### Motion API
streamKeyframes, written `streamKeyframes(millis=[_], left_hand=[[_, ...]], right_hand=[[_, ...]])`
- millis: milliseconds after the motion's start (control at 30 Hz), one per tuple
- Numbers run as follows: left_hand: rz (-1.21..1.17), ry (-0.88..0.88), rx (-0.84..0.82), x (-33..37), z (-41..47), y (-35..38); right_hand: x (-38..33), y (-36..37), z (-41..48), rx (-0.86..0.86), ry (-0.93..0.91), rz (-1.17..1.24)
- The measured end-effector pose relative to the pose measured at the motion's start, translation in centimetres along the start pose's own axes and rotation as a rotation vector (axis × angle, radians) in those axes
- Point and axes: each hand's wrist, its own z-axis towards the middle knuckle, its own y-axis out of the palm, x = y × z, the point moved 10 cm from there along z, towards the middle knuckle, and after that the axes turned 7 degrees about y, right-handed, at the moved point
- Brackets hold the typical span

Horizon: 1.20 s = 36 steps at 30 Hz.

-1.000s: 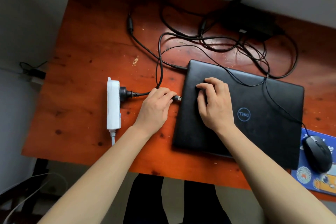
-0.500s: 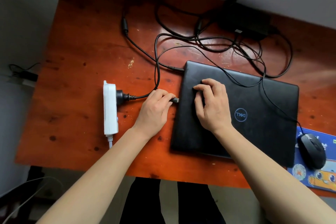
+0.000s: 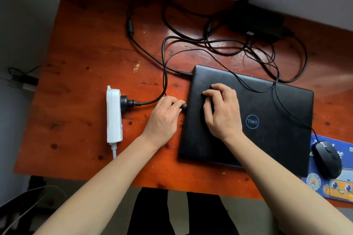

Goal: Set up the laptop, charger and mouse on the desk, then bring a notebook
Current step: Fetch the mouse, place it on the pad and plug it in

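Plug now at laptop edge (left hand pinch)

A wooden table, reddish-brown and varnished glossy, shows dark knots and pale scratches. The laptop has a matt black lid, faintly smudged. The power strip is smooth, shiny white plastic. The cables and plug look like black rubbery plastic. The charger is matt black. The mouse is black plastic with a slight sheen, on a printed pad.
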Motion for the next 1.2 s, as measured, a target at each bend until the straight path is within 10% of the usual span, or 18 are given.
streamKeyframes(millis=[667,833,1200], left_hand=[[0.059,-0.182,-0.019,1.3,-0.2,-1.7],[0.28,-0.116,0.054,5.3,1.7,-10.7],[0.69,-0.005,0.469,15.7,9.6,-32.1]], right_hand=[[0.6,-0.9,-0.3,0.032,0.1,-0.153],[-1.0,-5.0,1.1,-0.055,0.099,-0.101],[-9.3,-27.1,8.7,0.367,-0.032,-0.03]])
